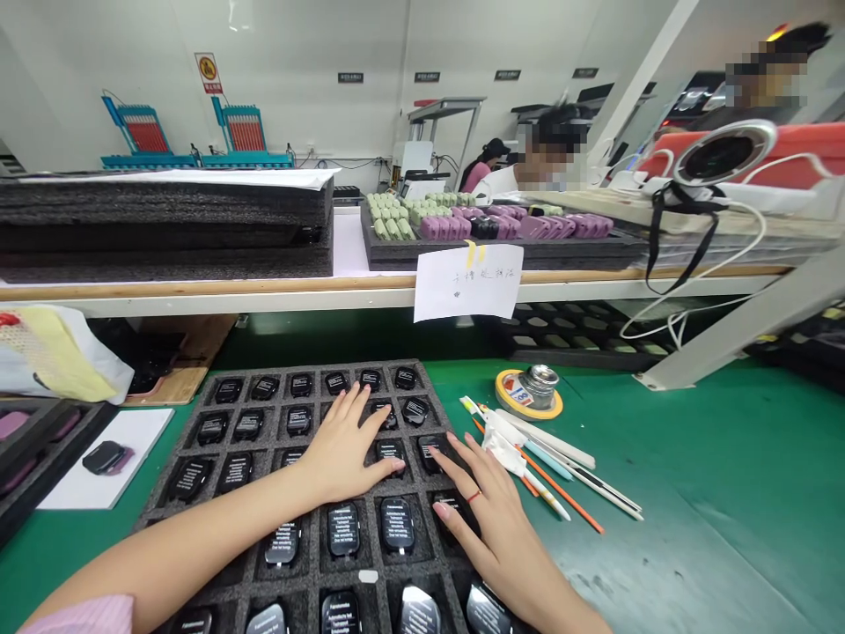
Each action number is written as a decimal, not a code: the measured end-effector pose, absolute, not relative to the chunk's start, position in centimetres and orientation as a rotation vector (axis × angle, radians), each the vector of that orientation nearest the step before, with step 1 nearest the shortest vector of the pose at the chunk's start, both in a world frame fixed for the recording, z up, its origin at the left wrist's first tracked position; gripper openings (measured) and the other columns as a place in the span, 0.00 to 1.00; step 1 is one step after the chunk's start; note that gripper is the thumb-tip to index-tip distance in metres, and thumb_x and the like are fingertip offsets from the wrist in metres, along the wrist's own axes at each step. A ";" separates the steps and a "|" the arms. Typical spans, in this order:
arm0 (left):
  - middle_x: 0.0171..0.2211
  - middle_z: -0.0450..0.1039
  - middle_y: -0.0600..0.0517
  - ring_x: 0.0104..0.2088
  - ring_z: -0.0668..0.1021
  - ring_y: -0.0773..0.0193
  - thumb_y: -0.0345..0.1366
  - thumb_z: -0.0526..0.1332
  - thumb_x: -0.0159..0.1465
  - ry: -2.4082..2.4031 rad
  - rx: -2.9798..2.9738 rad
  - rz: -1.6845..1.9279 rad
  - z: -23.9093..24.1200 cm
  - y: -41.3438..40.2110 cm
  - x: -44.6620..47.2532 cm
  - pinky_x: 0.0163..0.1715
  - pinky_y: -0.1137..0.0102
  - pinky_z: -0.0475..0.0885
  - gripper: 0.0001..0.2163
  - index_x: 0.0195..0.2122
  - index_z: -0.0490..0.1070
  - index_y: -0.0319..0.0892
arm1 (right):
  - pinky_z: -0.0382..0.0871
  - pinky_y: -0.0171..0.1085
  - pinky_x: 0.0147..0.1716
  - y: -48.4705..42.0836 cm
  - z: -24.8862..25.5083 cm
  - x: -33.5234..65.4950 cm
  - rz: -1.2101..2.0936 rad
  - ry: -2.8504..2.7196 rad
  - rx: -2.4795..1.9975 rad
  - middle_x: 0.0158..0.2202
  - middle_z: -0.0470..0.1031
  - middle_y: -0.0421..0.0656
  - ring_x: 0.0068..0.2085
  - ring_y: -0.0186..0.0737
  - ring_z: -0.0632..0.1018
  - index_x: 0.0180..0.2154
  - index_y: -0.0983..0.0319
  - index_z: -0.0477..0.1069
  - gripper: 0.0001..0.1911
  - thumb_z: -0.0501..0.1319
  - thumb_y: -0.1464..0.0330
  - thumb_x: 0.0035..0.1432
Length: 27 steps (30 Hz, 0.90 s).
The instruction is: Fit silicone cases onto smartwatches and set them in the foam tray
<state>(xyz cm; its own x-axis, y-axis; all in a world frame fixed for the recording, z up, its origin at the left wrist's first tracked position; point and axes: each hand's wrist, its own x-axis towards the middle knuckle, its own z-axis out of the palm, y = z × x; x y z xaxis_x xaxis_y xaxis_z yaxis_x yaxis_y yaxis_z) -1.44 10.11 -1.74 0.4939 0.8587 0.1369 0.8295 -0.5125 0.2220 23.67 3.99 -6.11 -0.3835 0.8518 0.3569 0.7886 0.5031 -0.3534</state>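
Note:
Beneath my hands lies a dark foam tray [310, 519] with rows of square pockets. Most visible pockets hold a black smartwatch [343, 528] with lines of white text lit on its screen. My left hand [340, 445] is open, palm down, fingers spread over the upper middle pockets; its thumb reaches a watch beside it. My right hand [492, 519], also open with fingers apart, rests over the tray's right edge, with fingertips at the watches there. Whether the fingertips press on the screens I cannot tell. A small white piece [368, 577] sits on a foam divider.
Right of the tray lie several pens and sticks [547, 467] and a tape roll [528, 394] with a metal-topped jar. At left, a watch [106, 458] rests on white paper. A shelf [264, 299] crosses ahead, carrying foam stacks and a tray of green and purple pieces. People sit beyond.

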 end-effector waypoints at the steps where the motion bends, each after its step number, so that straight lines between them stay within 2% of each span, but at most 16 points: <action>1: 0.70 0.50 0.32 0.71 0.51 0.37 0.60 0.57 0.64 1.479 2.607 0.349 -1.7 10.0 -1.6 0.67 0.42 0.53 0.37 0.67 0.60 0.40 | 0.60 0.64 0.63 4.0 -6.1 23.7 0.171 -2.254 -1.346 0.70 0.56 0.48 0.71 0.57 0.54 0.68 0.53 0.55 0.28 0.52 0.59 0.70; 5: 0.71 0.49 0.33 0.71 0.50 0.37 0.60 0.56 0.65 1.466 2.640 0.305 -1.5 9.5 -2.0 0.66 0.41 0.52 0.35 0.66 0.62 0.42 | 0.60 0.64 0.63 4.1 -6.1 23.7 0.181 -2.252 -1.343 0.70 0.57 0.48 0.71 0.57 0.55 0.68 0.54 0.56 0.27 0.52 0.59 0.70; 9: 0.70 0.48 0.31 0.71 0.50 0.37 0.60 0.55 0.65 1.477 2.649 0.276 -0.7 9.0 -2.4 0.66 0.42 0.53 0.36 0.67 0.60 0.40 | 0.58 0.67 0.63 3.9 -5.7 23.6 0.162 -2.273 -1.329 0.70 0.56 0.49 0.71 0.57 0.53 0.68 0.54 0.54 0.28 0.52 0.59 0.70; 17: 0.71 0.50 0.39 0.71 0.52 0.41 0.57 0.56 0.67 1.488 2.579 0.267 0.2 4.5 -6.3 0.65 0.41 0.58 0.32 0.67 0.59 0.45 | 0.60 0.65 0.63 3.2 -4.1 22.1 0.209 -2.397 -1.249 0.71 0.55 0.46 0.71 0.57 0.54 0.70 0.52 0.50 0.32 0.54 0.58 0.69; 22: 0.71 0.50 0.40 0.71 0.53 0.41 0.54 0.55 0.69 1.504 2.583 0.235 -0.4 2.2 -8.0 0.63 0.41 0.61 0.30 0.67 0.59 0.45 | 0.61 0.68 0.61 3.8 -3.7 21.1 0.180 -2.455 -1.229 0.71 0.54 0.50 0.71 0.61 0.54 0.69 0.51 0.54 0.30 0.54 0.57 0.69; 27: 0.71 0.49 0.38 0.71 0.52 0.41 0.53 0.54 0.69 1.487 2.615 0.212 -0.8 1.8 -8.3 0.63 0.41 0.61 0.30 0.68 0.57 0.44 | 0.59 0.72 0.60 4.5 -3.7 20.6 0.120 -2.477 -1.224 0.71 0.54 0.51 0.70 0.64 0.55 0.67 0.52 0.59 0.28 0.54 0.56 0.69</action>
